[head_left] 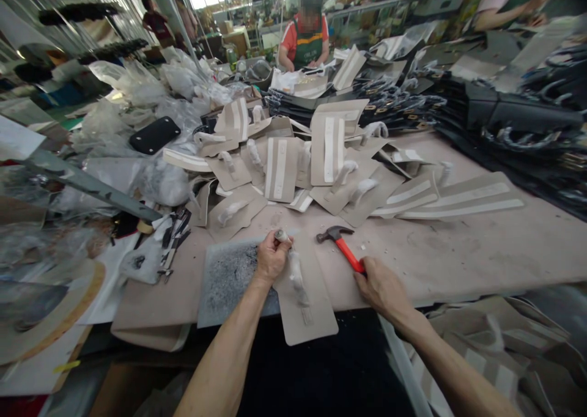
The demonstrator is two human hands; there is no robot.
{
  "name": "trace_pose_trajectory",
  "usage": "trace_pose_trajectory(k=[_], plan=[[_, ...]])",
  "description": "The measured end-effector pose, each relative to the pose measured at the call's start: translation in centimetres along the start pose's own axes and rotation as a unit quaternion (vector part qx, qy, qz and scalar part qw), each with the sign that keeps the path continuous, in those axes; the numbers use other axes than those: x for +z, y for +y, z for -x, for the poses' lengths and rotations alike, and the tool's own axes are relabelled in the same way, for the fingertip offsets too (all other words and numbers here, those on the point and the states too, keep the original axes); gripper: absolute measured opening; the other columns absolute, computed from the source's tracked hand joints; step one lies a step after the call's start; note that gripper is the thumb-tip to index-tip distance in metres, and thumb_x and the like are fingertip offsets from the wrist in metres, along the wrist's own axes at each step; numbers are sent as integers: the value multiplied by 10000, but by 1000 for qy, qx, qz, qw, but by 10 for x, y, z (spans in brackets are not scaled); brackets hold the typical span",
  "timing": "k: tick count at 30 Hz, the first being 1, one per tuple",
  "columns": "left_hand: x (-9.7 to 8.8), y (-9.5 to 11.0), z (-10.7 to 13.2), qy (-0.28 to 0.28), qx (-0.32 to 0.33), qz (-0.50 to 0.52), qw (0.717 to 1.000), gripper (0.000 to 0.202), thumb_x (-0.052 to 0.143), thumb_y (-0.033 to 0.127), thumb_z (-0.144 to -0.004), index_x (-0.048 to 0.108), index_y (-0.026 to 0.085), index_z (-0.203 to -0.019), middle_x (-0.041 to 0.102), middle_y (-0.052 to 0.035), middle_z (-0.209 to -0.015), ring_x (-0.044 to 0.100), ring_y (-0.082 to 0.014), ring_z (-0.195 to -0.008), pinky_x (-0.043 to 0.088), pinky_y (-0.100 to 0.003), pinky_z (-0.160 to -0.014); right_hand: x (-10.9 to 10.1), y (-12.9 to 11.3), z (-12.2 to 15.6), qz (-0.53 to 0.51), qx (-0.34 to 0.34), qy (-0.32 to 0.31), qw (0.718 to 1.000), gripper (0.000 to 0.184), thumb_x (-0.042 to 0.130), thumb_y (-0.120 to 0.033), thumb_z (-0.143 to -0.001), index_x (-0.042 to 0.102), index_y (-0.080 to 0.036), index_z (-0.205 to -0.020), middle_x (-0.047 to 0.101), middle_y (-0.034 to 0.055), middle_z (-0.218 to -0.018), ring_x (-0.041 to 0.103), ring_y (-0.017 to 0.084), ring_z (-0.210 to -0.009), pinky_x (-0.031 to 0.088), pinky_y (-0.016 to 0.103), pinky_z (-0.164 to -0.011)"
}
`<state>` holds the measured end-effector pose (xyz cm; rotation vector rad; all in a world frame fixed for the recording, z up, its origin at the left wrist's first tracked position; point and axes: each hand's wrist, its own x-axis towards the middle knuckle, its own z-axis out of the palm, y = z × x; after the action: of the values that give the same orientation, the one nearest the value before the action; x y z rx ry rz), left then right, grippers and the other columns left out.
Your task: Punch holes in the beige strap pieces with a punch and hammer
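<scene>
My left hand (271,258) is closed around a white paper-wrapped handle (293,270) fixed to a taupe panel (305,304) that lies over the table's near edge. A grey, pitted metal plate (227,279) sits just left of the panel, partly under my left hand. My right hand (380,288) grips the red handle of a hammer (342,249). The hammer's dark head rests low over the table, right of my left hand.
A heap of taupe panels with white strips (328,151) covers the table's middle. Scissors and small tools (172,239) lie left. Black bags with metal fittings (504,111) pile up at right. A person in red and green (307,35) works at the far end.
</scene>
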<state>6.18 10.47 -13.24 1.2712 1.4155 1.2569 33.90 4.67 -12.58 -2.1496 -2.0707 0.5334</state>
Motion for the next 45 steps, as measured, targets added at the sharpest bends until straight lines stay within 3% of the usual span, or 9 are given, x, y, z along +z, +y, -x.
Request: trace_pose_trajectory(k=[3,8,13,16,21,26,33,41,45], plan=[[1,2,1,-3,33,-52,998,169,651,275,-803,626,180,-941,731,-35,-848,690,-163,-775,531,-256,-730,-7,-7,-3,-237,62,-123,962,106,552,-287,-838,510,-190,-844,515,-7,-713,496,140,-627,368,262,-582],[0,10,6,-37,93,-134,986,97,591,198,-822,650,192,-898,701,-12,-812,648,-144,-758,495,-236,-746,-31,-38,3,-586,186,-277,738,187,533,-376,-821,420,-228,-838,406,-86,-629,321,70,-409,292,199,-391],[0,13,9,-47,117,-154,980,94,561,187,-828,639,196,-879,678,-6,-809,620,-141,-758,473,-229,-744,-67,-73,7,-375,-32,-24,926,329,391,-534,-923,425,-229,-803,430,-54,-586,384,104,-450,265,227,-446],[1,12,8,-47,106,-159,980,90,553,197,-830,635,197,-868,672,-5,-801,613,-139,-748,464,-227,-733,-81,-81,3,-128,-167,75,975,299,366,-447,-965,462,-213,-805,473,-17,-580,408,126,-489,205,265,-503],[2,10,7,-44,91,-162,982,80,564,213,-828,638,184,-819,636,8,-706,578,-133,-664,441,-225,-662,-115,-92,-1,26,-228,36,973,241,379,-356,-981,482,-208,-823,496,-17,-563,355,114,-442,152,279,-501],[1,8,7,-50,107,-154,981,108,563,191,-819,653,190,-880,669,-4,-785,598,-145,-730,448,-231,-705,-139,-108,9,-93,-176,206,958,323,254,-431,-1010,450,-222,-859,503,-8,-595,414,128,-480,259,258,-520],[3,6,8,-34,105,-163,980,70,580,213,-808,647,198,-797,607,14,-661,546,-141,-620,403,-232,-622,-94,-87,0,51,-196,-43,978,255,388,-397,-982,523,-209,-876,536,10,-593,426,139,-484,188,301,-522],[1,5,8,-50,102,-131,985,135,585,177,-806,673,200,-906,688,-8,-782,627,-155,-737,465,-241,-712,-41,-29,-20,-42,-44,-104,993,339,293,-382,-1009,517,-195,-837,560,8,-662,537,153,-613,335,259,-589],[0,2,6,-48,97,-112,988,118,616,194,-793,674,195,-895,693,-11,-798,632,-153,-747,480,-241,-725,-26,-31,-14,64,-109,28,992,307,402,-274,-971,526,-111,-1199,617,168,-1062,601,260,-932,429,350,-754]])
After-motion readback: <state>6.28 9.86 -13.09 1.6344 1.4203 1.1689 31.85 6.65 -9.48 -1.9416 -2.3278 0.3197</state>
